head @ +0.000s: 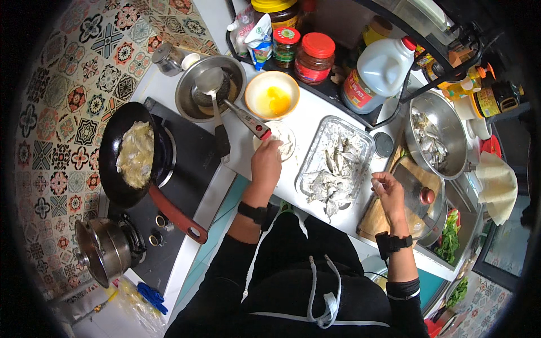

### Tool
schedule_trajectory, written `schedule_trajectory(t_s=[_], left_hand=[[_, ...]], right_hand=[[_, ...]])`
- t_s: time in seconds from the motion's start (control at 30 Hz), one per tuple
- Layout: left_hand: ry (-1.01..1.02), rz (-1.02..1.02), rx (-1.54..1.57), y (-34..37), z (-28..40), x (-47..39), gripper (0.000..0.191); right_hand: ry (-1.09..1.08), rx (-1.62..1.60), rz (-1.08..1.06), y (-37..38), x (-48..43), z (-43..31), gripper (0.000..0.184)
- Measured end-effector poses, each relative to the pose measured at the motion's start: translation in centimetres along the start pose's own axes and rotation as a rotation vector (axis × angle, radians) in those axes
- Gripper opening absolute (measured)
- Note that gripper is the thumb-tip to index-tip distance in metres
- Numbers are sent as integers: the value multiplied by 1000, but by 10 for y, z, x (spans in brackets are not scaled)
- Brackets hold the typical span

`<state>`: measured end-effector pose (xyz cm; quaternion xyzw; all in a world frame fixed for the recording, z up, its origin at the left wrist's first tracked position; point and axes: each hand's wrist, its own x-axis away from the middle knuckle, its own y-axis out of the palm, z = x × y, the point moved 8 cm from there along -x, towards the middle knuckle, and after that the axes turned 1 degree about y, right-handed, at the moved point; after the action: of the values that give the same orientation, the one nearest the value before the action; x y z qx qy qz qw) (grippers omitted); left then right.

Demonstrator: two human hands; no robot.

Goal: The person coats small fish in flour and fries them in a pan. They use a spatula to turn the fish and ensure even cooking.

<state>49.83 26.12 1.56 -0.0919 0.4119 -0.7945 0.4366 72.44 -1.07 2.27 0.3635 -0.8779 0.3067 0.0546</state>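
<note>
My left hand is over a small white dish of flour, its fingertips hidden from me. Just beyond them is the red-tipped handle of a utensil resting in a steel bowl; whether I touch it is unclear. My right hand hovers above the wooden cutting board, fingers loosely curled, whitened with flour, nothing visible in them. Between the hands, flour-coated fish pieces lie in a clear tray, some over its near edge. A bowl of beaten egg stands behind the flour.
Left, a tilted wok with frying food sits on the black stove, its red handle jutting toward me. A steel pot stands nearer. Right are a glass lid and a steel basin of fish.
</note>
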Motion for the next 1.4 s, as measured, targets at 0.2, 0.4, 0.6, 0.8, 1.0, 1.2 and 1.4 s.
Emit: schedule_trajectory(t_s=[0.2,0.4,0.6,0.8,1.0,1.2,1.4], left_hand=[[36,-65,-89,6,9,-29,29],[-23,-406,363,72,41,6,20],[-402,-631,272,177,30,0,29],[-567,-637,434,204,47,-11,34],[-754,-715,751,174,73,-13,42],[-271,-755,543,154,101,-29,29],[-95,-564,42,147,55,-19,28]], right_hand=[[-27,136,47,-3,16,9,19],[-300,476,14,39,-26,-18,43],[-198,796,-10,73,-74,-16,65],[-71,436,-162,94,-90,-6,61],[309,-466,-439,95,-94,19,49],[289,-266,-437,66,-90,14,53],[-50,420,-235,45,-91,-5,55]])
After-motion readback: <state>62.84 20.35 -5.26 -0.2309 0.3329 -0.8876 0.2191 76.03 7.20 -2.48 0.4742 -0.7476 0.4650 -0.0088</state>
